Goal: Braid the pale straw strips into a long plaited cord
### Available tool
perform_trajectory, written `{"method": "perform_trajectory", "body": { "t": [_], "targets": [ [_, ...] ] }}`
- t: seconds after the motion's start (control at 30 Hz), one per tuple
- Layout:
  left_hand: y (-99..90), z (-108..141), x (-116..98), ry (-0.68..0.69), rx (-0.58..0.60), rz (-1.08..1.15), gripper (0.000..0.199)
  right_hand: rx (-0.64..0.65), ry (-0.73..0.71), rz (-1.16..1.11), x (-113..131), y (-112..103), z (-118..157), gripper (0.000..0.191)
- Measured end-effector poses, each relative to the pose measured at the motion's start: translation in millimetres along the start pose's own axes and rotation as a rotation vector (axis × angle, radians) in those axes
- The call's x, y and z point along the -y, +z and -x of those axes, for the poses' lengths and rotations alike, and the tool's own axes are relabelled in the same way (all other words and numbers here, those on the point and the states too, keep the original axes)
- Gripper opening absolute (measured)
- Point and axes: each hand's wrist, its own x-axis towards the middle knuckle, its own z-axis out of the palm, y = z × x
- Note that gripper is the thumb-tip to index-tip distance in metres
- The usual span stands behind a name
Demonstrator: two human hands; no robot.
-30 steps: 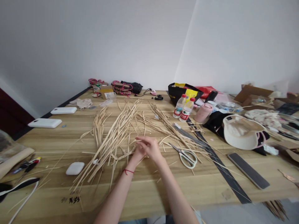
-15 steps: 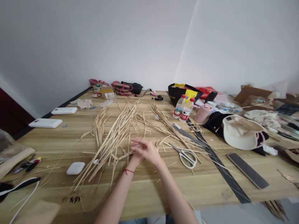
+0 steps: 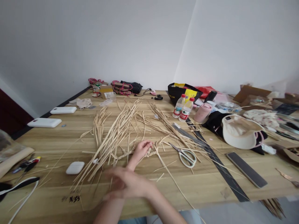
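My left hand [image 3: 141, 149] is closed in a pinch on a braided straw piece [image 3: 151, 153] in the middle of the table. Part of the braid extends leftward beneath and beside the hand. Smeared by motion, my right hand [image 3: 130, 183] passes over my left forearm, its fingers pointing left; nothing shows in it. A long loose strand [image 3: 174, 179] runs from the braid toward the near edge. Straw bundles [image 3: 119, 124] spread beyond the hands, and more straw [image 3: 163, 124] lies to the right. Scissors [image 3: 187, 157] with pale green handles rest right of the braid.
Two red-capped bottles [image 3: 185, 109], a pink cup [image 3: 202, 113] and a cap [image 3: 240, 130] stand or lie at the right. A dark flat bar [image 3: 246, 169] is nearer. At left are a white case [image 3: 75, 168] and two white power banks [image 3: 44, 122].
My right hand has moved from above my left hand down and left, over the left forearm, and is now blurred. The braid and long strand have come into view; my left hand is more visible.
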Motion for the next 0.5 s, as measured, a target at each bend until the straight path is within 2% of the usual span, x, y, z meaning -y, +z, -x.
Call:
{"method": "perform_trajectory", "body": {
  "t": [0.07,0.13,0.2,0.27,0.3,0.33,0.4,0.43,0.5],
  "targets": [
    [-0.4,0,3,0.007,-0.001,-0.001,0.035,-0.165,0.055,-0.076,-5,-7,2,0.080],
    [-0.9,0,4,0.012,0.002,-0.005,0.035,-0.209,0.120,-0.157,-7,-16,9,0.065],
    [-1.2,-1,6,0.016,-0.003,-0.008,0.036,-0.121,0.176,-0.147,-4,-24,24,0.037],
    [-1.2,-1,7,0.023,-0.009,-0.007,0.038,0.042,0.193,-0.098,2,-28,45,0.024],
    [-1.2,-1,8,0.026,-0.010,-0.007,0.039,0.100,0.201,-0.093,6,-28,56,0.030],
    [-1.2,-2,8,0.028,-0.008,-0.009,0.040,0.102,0.199,-0.106,9,-26,66,0.041],
    [-1.3,-1,8,0.027,-0.002,-0.018,0.041,0.138,0.108,-0.127,10,-15,81,0.059],
    [-1.4,-1,8,0.025,-0.003,-0.024,0.041,0.160,0.031,-0.139,7,-7,86,0.056],
    [-1.5,0,7,0.019,-0.009,-0.034,0.041,0.151,-0.050,-0.184,-4,13,92,0.037]
  ]
}}
